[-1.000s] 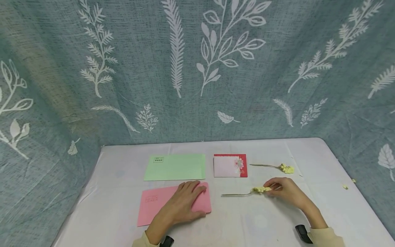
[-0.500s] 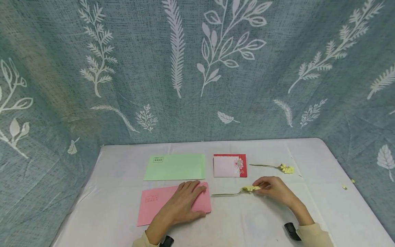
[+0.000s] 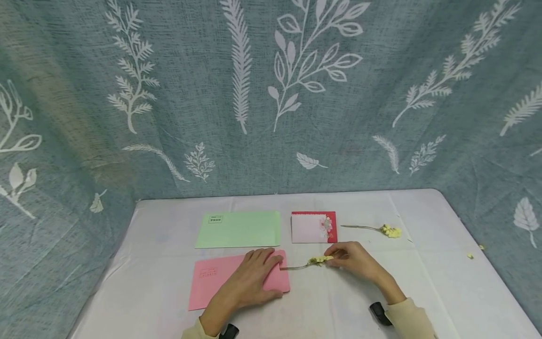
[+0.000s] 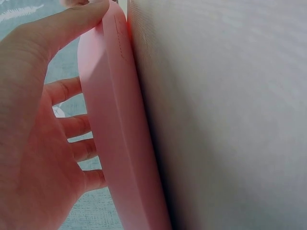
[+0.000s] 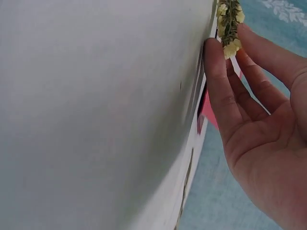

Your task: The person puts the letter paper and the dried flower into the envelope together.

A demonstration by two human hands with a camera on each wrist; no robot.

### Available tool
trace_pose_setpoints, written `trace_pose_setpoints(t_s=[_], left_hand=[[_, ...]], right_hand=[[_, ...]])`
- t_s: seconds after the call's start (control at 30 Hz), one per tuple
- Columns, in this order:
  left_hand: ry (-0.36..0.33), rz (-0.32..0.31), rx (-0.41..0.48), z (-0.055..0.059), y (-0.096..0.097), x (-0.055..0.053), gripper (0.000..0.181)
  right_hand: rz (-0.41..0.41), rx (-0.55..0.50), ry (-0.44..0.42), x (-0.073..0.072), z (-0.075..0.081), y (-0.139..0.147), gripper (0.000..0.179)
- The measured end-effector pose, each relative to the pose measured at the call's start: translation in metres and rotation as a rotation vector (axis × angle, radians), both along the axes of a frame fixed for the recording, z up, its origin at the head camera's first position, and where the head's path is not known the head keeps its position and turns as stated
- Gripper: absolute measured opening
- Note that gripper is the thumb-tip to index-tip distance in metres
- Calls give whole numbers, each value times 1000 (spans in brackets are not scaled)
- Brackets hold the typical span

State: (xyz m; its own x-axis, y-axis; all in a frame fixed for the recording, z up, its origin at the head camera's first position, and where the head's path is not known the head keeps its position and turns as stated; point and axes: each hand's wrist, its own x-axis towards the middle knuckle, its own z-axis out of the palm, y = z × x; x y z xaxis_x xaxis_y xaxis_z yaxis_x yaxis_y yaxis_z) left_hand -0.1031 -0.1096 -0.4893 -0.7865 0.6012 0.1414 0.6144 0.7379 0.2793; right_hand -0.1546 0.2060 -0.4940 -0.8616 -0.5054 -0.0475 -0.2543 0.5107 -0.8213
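Note:
A pink envelope (image 3: 276,278) lies on the white-covered table, held across its right part by my left hand (image 3: 250,278). In the left wrist view its near side bulges up, with the thumb on one edge and the fingers (image 4: 76,125) along the other. My right hand (image 3: 355,263) pinches a yellow flower sprig (image 3: 318,261) by its blossom end, just right of the envelope. The sprig's stem points left, and its tip overlaps the envelope's right end. In the right wrist view the blossoms (image 5: 231,21) sit between thumb and fingertips.
Behind the pink envelope lies a green envelope (image 3: 239,230). A red and white floral card (image 3: 311,227) sits to its right, then a second yellow flower sprig (image 3: 390,231). Small yellow petals (image 3: 470,256) lie near the table's right edge. A patterned curtain (image 3: 254,160) hangs behind.
My right hand has carried the flower sprig left, bringing the stem tip from a gap beside the pink envelope to over its right end. The left hand has kept its place.

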Motion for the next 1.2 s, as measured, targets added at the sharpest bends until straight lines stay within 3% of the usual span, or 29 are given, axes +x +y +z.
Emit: trace_pose_setpoints(t_s=[0.27, 0.63, 1.0, 1.2], left_hand=[[16, -3, -1, 0, 0, -1, 70], [-36, 20, -31, 3, 1, -1, 69], [-20, 15, -25, 3, 3, -4, 70], [-14, 7, -12, 3, 4, -5, 70]], right_hand=[[17, -13, -27, -5, -4, -10, 17], [62, -71, -26, -4, -3, -38, 14], [-60, -116, -22, 1, -2, -60, 19], [-67, -125, -59, 5, 0, -64, 16]])
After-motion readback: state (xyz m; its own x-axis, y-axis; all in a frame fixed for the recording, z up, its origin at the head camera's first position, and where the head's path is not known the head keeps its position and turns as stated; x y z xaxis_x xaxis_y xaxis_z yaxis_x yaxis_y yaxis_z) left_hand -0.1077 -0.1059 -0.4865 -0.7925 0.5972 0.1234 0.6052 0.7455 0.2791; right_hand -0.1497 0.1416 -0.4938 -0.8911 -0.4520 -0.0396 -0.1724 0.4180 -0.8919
